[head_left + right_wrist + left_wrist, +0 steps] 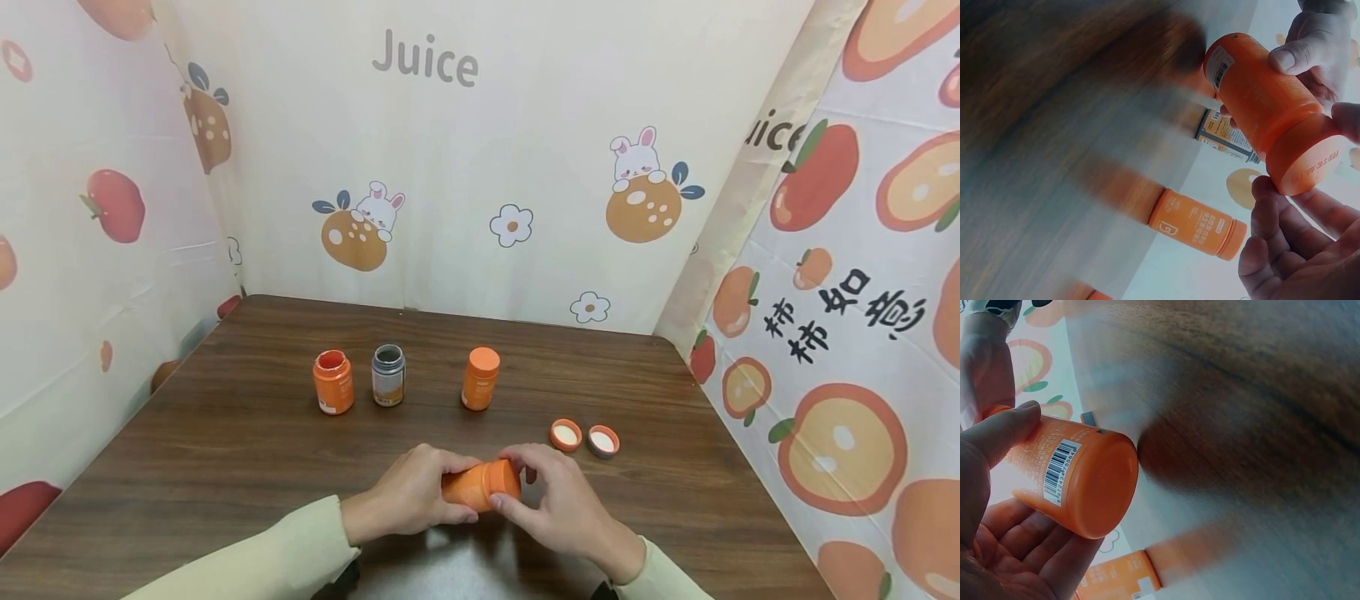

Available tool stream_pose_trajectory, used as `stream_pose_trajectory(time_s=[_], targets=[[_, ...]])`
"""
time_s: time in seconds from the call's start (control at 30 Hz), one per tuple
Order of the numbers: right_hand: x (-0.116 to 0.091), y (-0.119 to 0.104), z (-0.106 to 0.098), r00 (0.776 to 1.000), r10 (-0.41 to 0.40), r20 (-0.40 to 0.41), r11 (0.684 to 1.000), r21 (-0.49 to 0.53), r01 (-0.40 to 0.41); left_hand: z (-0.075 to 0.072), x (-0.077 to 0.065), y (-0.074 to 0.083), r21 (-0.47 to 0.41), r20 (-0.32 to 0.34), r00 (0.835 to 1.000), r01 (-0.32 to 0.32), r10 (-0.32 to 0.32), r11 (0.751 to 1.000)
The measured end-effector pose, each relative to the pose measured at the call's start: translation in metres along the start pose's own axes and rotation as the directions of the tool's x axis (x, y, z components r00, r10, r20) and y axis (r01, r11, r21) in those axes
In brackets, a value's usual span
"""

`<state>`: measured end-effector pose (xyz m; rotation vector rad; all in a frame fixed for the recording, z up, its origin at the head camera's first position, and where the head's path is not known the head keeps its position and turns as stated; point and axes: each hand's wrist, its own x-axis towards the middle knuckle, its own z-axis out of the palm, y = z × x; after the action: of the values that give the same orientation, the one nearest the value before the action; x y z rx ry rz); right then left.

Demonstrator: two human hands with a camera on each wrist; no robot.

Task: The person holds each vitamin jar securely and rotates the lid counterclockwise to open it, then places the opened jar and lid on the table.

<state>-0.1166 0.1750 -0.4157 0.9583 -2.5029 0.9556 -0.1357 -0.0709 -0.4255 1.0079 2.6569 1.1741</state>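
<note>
1. held jar [478, 485]: orange; barcode [1062, 472] blk/wht;
2. L jar [333, 385]: orange; grey jar [387, 375]: part-orange label [388, 389]; R jar [480, 380]: orange;
3. L cap [566, 435]: orange, wht inside; R cap [603, 441]: orange/grey, wht inside;
4. table [225, 467]: dk brown grain;
5. cloth [465, 150]: cream, fruit/bunny print;
6. sleeves [258, 550]: pale green

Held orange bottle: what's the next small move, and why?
Probably twist the lid with the right grip while the left grip steadies the held orange bottle: the lid is on, the right grip pinches it, and an open orange bottle, an open gray bottle and two loose lids sit nearby.
</note>
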Motion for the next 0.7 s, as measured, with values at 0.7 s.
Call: stream_pose_trajectory(time_s=[0.7], targets=[[0.0,0.0007,-0.0084,1.0,-0.028,-0.003,1.0,0.013,0.028,-0.0021,-0.0004,0.0005,0.013,-0.009,1.0,0.001,-0.001,1.0]])
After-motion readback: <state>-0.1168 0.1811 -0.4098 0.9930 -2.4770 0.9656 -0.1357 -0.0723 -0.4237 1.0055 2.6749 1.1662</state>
